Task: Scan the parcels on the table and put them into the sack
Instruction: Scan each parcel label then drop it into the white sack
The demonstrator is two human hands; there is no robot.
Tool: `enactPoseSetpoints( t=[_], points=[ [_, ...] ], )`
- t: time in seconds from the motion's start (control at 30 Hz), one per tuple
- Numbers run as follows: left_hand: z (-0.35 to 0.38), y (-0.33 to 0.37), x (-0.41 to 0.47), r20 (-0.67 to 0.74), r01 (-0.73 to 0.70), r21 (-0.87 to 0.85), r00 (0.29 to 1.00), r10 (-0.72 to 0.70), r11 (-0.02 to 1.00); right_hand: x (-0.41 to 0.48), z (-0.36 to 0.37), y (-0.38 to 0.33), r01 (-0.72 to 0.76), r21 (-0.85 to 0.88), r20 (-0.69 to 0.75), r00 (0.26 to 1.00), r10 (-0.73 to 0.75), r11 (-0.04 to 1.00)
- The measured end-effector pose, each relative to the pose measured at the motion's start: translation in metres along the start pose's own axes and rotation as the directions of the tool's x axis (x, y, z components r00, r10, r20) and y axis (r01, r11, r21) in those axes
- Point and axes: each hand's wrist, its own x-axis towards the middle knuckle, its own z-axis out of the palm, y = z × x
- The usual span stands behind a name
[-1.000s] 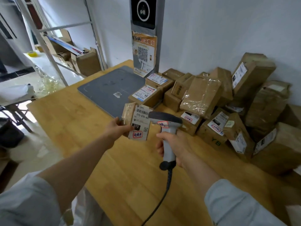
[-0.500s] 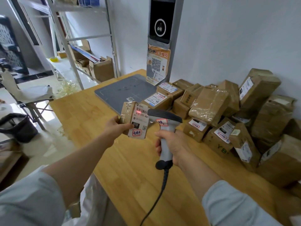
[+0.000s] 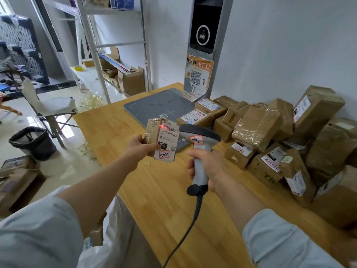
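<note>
My left hand (image 3: 139,148) grips a small brown parcel (image 3: 161,139) by its lower left side, held upright above the wooden table (image 3: 158,200), its white label facing me. A red scan line lies across the barcode at the label's top. My right hand (image 3: 207,167) grips the handle of a grey barcode scanner (image 3: 199,147), whose head points left at the parcel, almost touching its right edge. A pile of several brown parcels (image 3: 270,136) lies on the table to the right. A white sack (image 3: 114,235) shows partly under my left arm, by the table's near edge.
A grey flat pad (image 3: 154,109) lies on the table's far side before a tall terminal with a QR poster (image 3: 199,78). Left of the table stand a folding chair (image 3: 52,107), a black bin (image 3: 32,142), metal shelving (image 3: 108,55) and floor boxes (image 3: 17,176).
The view has tilted up and to the left. The parcel and scanner stay close together, and the red scan line has moved up to the barcode at the label's top.
</note>
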Motion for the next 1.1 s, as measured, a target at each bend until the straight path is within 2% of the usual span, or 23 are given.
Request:
enactPoseSetpoints(
  t=[0.37,0.5,0.6,0.7,0.8,0.93,1.03,1.1],
  points=[
    [-0.023,-0.009,-0.008,-0.032,0.041,-0.044,0.999,-0.042,0.998,-0.003,0.020,0.002,0.031,-0.043,0.063,0.998,-0.028,0.999],
    [-0.045,-0.021,-0.018,-0.132,0.131,-0.224,0.978,-0.164,0.966,-0.004,0.035,0.006,0.041,-0.073,0.160,0.987,-0.029,0.997],
    [-0.078,-0.043,-0.030,-0.303,0.171,-0.394,0.903,-0.303,0.903,-0.003,0.055,0.014,0.022,-0.106,0.232,0.973,0.003,0.994],
    [-0.122,-0.076,-0.044,-0.419,0.215,-0.467,0.801,-0.429,0.858,-0.002,0.082,0.025,-0.038,-0.119,0.299,0.951,0.072,0.992],
    [-0.160,-0.124,-0.059,-0.411,0.331,-0.569,0.679,-0.608,0.753,0.000,0.109,0.042,-0.125,-0.148,0.351,0.921,0.170,0.981],
    [-0.180,-0.181,-0.075,-0.355,0.429,-0.646,0.563,-0.746,0.631,0.003,0.139,0.070,-0.214,-0.222,0.374,0.882,0.286,0.951],
    [-0.182,-0.199,-0.081,-0.326,0.474,-0.644,0.540,-0.776,0.601,0.010,0.155,0.088,-0.244,-0.267,0.372,0.866,0.333,0.932],
    [-0.185,-0.204,-0.079,-0.315,0.455,-0.674,0.537,-0.782,0.583,0.016,0.163,0.095,-0.254,-0.287,0.374,0.858,0.352,0.924]
  ],
)
